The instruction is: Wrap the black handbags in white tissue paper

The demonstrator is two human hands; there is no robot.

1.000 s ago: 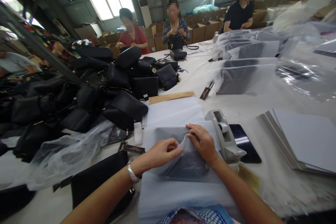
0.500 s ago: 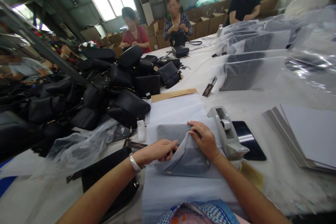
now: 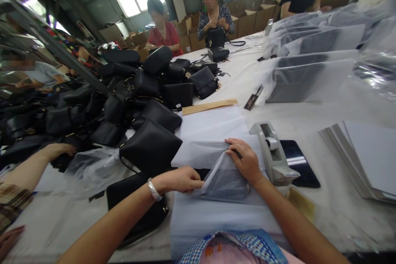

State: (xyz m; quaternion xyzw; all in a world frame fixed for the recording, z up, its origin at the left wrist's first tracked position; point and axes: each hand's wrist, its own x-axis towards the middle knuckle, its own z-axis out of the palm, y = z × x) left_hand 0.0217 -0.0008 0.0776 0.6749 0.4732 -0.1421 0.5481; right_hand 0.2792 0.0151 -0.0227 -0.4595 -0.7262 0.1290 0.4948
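A translucent white wrapping (image 3: pixel 221 187) lies before me, with a dark flat shape showing through it. My right hand (image 3: pixel 246 161) is closed on its upper edge, pinching a raised fold. My left hand (image 3: pixel 181 178), with a silver bracelet at the wrist, is closed at the fold's lower left end. Its fingertips are partly hidden. Something black shows in the gap between my hands. White sheets (image 3: pixel 213 121) lie beneath and beyond. One black handbag (image 3: pixel 136 206) lies under my left forearm, and another (image 3: pixel 151 146) stands just beyond it.
A grey tape dispenser (image 3: pixel 274 156) and a dark tablet-like slab (image 3: pixel 298 165) are right of my right hand. Further right lies a stack of grey boards (image 3: pixel 365 161). Handbags (image 3: pixel 105 107) are heaped left; wrapped bags (image 3: pixel 300 82) stand back right. A co-worker's hand (image 3: pixel 63 152) reaches in from the left.
A black handbag has appeared left of the wrapping, and a co-worker's arm has come in from the left. My left hand has shifted slightly left; the dark shape's upper left is now covered white.
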